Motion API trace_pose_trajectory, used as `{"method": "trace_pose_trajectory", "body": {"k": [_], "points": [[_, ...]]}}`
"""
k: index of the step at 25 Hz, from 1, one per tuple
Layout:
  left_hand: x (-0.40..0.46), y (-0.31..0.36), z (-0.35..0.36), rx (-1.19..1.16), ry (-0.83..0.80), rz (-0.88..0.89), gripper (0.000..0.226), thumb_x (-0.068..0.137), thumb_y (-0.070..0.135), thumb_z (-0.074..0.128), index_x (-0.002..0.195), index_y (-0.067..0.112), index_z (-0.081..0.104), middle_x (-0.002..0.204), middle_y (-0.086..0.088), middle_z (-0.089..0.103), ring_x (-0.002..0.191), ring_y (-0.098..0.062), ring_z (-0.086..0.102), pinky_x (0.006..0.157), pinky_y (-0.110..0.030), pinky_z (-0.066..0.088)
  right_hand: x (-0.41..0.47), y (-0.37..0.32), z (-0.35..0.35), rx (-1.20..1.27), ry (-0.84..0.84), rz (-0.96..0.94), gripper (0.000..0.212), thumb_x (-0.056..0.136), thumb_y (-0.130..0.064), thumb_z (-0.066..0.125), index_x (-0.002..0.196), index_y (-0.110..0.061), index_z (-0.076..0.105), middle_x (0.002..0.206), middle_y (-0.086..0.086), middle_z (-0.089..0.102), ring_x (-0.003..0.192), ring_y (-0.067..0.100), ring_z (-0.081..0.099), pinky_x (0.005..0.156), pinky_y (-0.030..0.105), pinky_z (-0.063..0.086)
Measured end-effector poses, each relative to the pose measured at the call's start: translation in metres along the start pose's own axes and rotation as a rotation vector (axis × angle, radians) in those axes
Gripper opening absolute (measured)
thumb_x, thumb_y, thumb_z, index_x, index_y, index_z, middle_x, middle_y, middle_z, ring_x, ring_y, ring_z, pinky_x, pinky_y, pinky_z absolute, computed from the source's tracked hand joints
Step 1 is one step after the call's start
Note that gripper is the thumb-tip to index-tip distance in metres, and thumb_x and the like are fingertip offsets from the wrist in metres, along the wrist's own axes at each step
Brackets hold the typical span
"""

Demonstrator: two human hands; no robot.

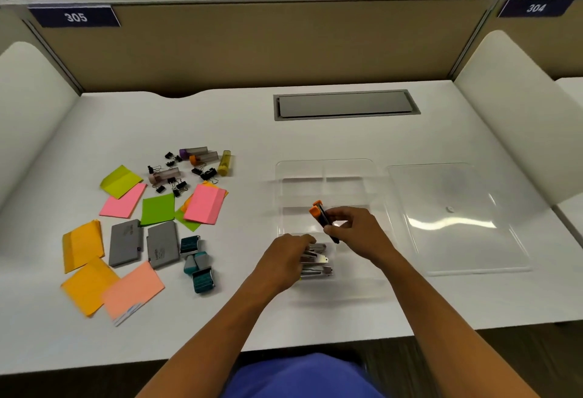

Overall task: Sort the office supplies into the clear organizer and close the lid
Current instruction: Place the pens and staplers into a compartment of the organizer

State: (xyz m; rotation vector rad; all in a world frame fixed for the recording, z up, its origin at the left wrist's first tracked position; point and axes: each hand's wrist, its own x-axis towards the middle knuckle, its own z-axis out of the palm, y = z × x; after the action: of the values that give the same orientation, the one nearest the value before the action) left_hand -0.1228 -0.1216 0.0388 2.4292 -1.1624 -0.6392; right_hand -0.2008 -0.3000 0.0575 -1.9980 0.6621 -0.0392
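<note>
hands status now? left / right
Left hand: resting on the staplers in the clear organizer; grip cannot be told.
Right hand: closed on an orange-and-black stapler.

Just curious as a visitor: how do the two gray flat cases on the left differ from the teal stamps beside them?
The gray cases are flat, plain rectangles lying side by side; the teal stamps are chunkier blocks, tumbled in a loose cluster. The cases are one gray; the stamps mix teal with gray. Both lie on the white desk, outside the clear organizer.
</note>
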Motion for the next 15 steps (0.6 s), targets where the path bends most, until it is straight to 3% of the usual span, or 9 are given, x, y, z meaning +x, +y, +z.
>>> {"method": "trace_pose_trajectory", "body": {"k": [4, 7, 10, 15], "points": [[0.001, 0.005, 0.007, 0.128, 0.023, 0.028, 0.045, 0.087, 0.027, 0.068, 0.129, 0.026, 0.055, 0.119, -0.001, 0.067, 0.107, -0.022, 0.06, 0.097, -0.031, 0.046, -0.004, 0.007, 0.001, -0.054, -0.006, 0.014, 0.037, 0.079, -0.032, 0.076, 0.115, -0.032, 0.068, 0.111, -0.012, 0.071, 0.077, 0.006, 0.069, 0.08, 0.028, 0.054], [0.001, 0.005, 0.01, 0.172, 0.028, 0.022, 0.049, 0.088, 0.031, 0.067, 0.133, 0.025, 0.05, 0.126, -0.001, 0.064, 0.116, -0.024, 0.056, 0.105, -0.035, 0.039, -0.004, 0.01, 0.001, -0.183, -0.013, -0.022, 0.041, 0.08, -0.035, 0.074, 0.12, -0.03, 0.067, 0.112, -0.014, 0.069, 0.082, 0.004, 0.065, 0.079, 0.025, 0.052], [-0.001, 0.002, 0.01, 0.083, 0.05, -0.037, 0.056, 0.088, 0.033, 0.067, 0.139, 0.025, 0.045, 0.134, -0.002, 0.058, 0.126, -0.025, 0.05, 0.105, -0.037, 0.043, -0.005, 0.008, 0.003, -0.249, -0.041, -0.057, 0.041, 0.079, -0.037, 0.073, 0.119, -0.032, 0.067, 0.109, -0.015, 0.07, 0.083, 0.003, 0.063, 0.077, 0.025, 0.051], [-0.011, -0.004, 0.008, -0.073, 0.208, -0.069, 0.042, 0.091, 0.021, 0.063, 0.132, 0.02, 0.053, 0.123, -0.003, 0.065, 0.108, -0.02, 0.062, 0.092, -0.024, 0.046, -0.005, 0.006, 0.008, -0.332, -0.091, -0.106, 0.042, 0.079, -0.042, 0.073, 0.12, -0.034, 0.065, 0.108, -0.015, 0.069, 0.082, 0.005, 0.062, 0.076, 0.026, 0.052]]}}
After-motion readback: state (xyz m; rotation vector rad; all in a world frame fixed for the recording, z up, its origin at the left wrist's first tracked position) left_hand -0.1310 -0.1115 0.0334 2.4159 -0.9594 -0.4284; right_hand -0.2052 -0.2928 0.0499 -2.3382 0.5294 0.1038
